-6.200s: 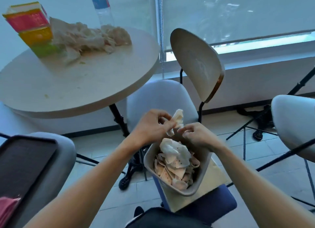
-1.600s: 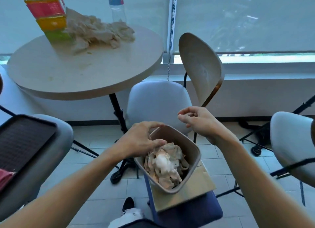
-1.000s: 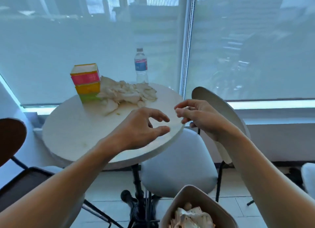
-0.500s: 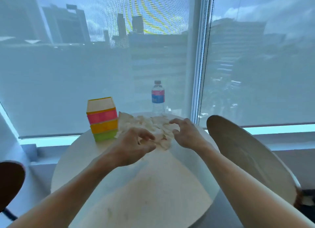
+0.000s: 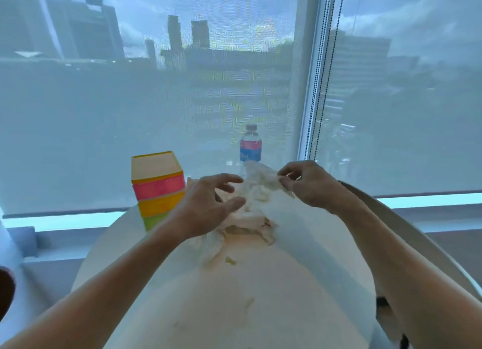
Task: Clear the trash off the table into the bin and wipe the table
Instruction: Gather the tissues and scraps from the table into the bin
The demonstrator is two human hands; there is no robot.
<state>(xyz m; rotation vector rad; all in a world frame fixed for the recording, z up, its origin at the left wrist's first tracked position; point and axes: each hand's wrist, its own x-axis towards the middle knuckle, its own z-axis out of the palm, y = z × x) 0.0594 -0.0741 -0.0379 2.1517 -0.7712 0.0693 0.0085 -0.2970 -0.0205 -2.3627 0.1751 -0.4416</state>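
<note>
Right hand [image 5: 307, 185] pinches a tissue [image 5: 260, 181] up off the pile [image 5: 245, 223] mid-frame on the table [image 5: 234, 309], left hand [image 5: 206, 205] hovers beside it, fingers loose.

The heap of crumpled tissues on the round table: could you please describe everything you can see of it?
The heap of crumpled white paper tissues lies toward the far side of the round pale table, right of the stacked colourful box and in front of the clear water bottle. Some pieces look stained brownish. The right hand pinches one tissue, lifting it from the top; the left hand hovers open over the heap.
</note>
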